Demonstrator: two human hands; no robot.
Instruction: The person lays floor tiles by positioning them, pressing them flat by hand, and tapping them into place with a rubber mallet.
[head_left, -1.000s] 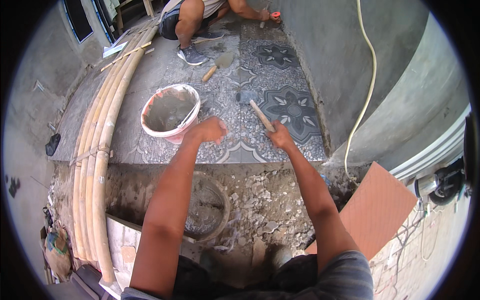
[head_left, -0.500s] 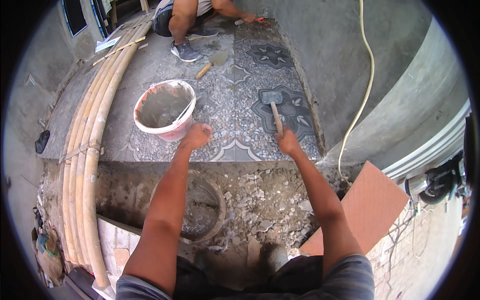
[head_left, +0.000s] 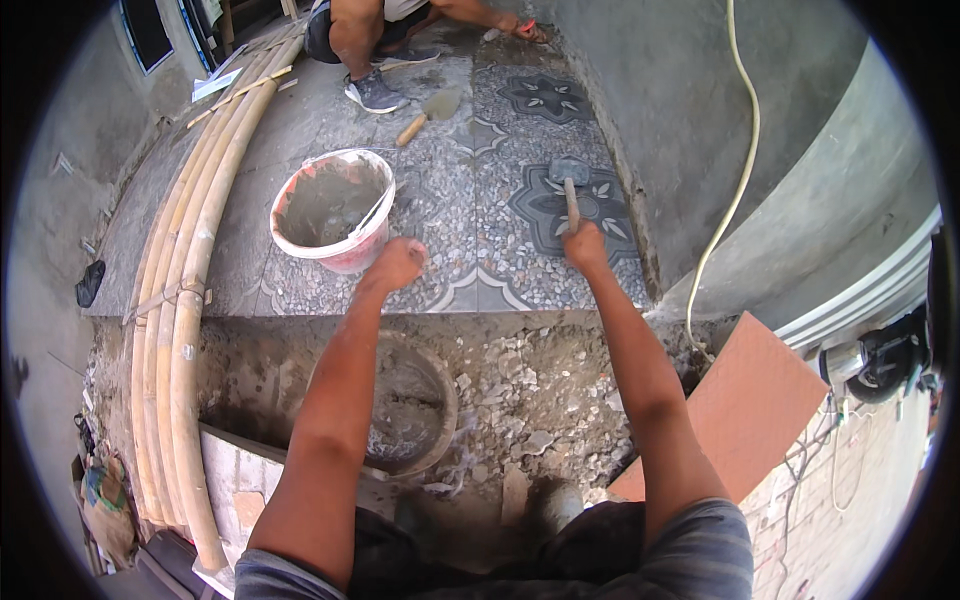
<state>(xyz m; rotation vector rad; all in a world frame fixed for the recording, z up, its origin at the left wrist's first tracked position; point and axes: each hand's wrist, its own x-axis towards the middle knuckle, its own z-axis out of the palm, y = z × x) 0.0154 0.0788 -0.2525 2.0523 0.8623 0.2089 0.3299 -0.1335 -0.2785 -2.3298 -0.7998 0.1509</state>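
My right hand grips the wooden handle of a mallet, whose grey head is over a patterned pebble-look floor tile near the wall. My left hand is curled low over the tiles at the lower right side of a white-and-pink bucket of wet grey mortar; whether it holds anything is hidden. A trowel with a wooden handle lies beyond the bucket.
A crouching co-worker reaches to the back corner. Bamboo poles run along the left. Below the tiled edge are a round mortar tub and rubble. A terracotta board, pale hose and wall are at right.
The mallet has swung from a leftward slant to upright in the picture, over the dark flower pattern. My left hand has drawn slightly down and leftward. The co-worker's reaching hand has shifted.
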